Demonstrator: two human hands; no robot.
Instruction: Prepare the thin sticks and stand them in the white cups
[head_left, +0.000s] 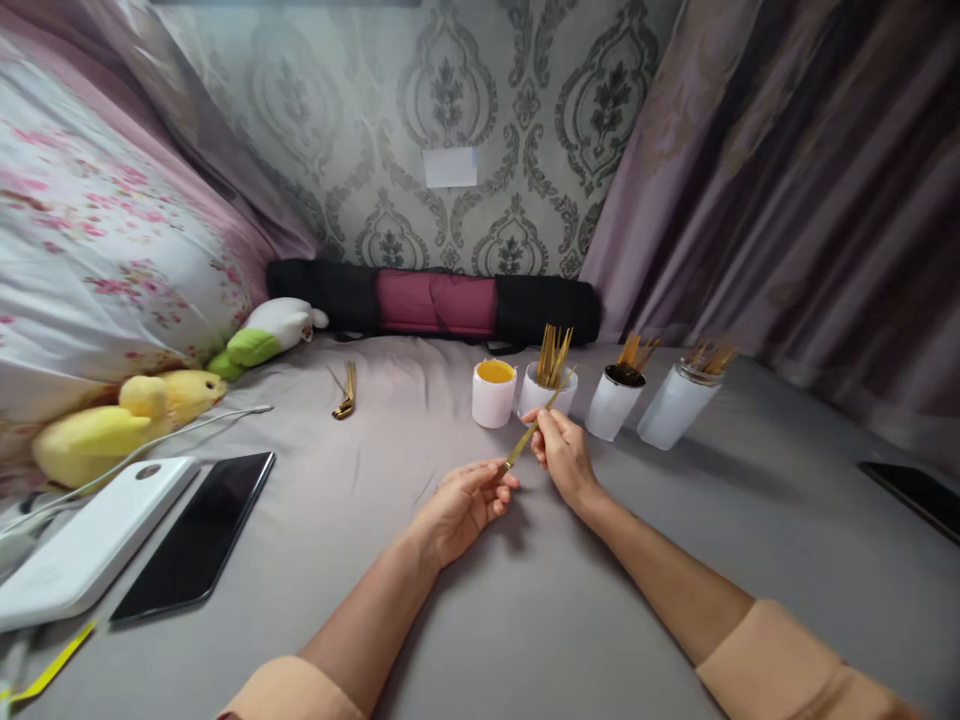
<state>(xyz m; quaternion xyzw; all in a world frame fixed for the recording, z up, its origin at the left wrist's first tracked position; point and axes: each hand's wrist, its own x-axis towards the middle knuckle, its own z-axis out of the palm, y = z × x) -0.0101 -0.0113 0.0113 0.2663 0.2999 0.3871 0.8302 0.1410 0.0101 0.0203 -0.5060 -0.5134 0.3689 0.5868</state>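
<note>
A slim gold table knife (520, 448) slants between my two hands, above the grey cloth. My left hand (469, 505) pinches its lower end between thumb and fingers. Higher up, my right hand (561, 455) grips the same knife, whose thin end points up toward the cups. Just behind my right hand stands a white cup (568, 390) with several upright gold cutlery pieces (553, 355). Beside it on the left is a white cup with a yellow inside (493, 400). A small heap of gold spoons (345, 398) lies farther left.
Two more white-wrapped containers (615, 407) (676, 408) with gold cutlery stand to the right. At the left lie a black phone (199, 540), a white power bank (97, 535), a cable and plush toys (97, 435). A rolled black-and-maroon bundle (435, 300) lies along the wall.
</note>
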